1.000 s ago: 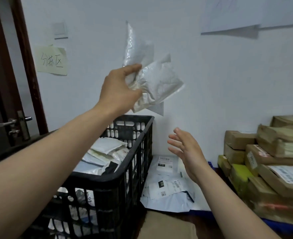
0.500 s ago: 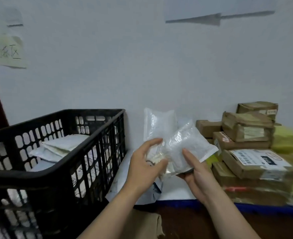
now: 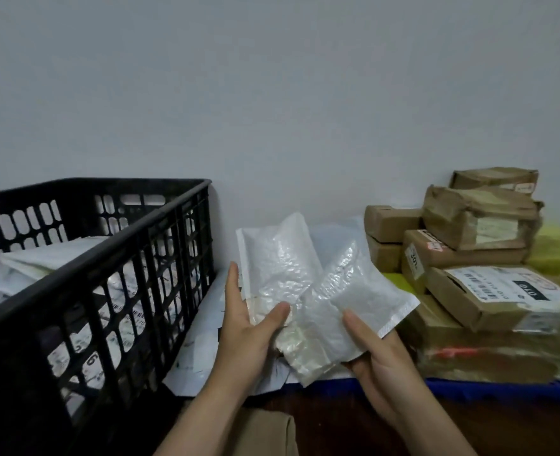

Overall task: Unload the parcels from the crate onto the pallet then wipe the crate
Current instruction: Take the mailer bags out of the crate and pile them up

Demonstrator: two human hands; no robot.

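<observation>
Nearest, just right of the crate [image 3: 107,264], the left hand [image 3: 245,327] pinches an upright bubble mailer [image 3: 278,258] between thumb and fingers. The right hand [image 3: 380,353] grips a second bubble mailer [image 3: 354,291], tilted rightward, with the thumb on its face. The two mailers overlap at their lower ends. Inside the crate, more white parcels [image 3: 41,261] lie stacked. Right of the crate, flat white bags [image 3: 199,330] rest on the blue-edged pallet [image 3: 502,390]. Farther right, brown cardboard boxes [image 3: 469,245] are piled near the wall [image 3: 272,93].
</observation>
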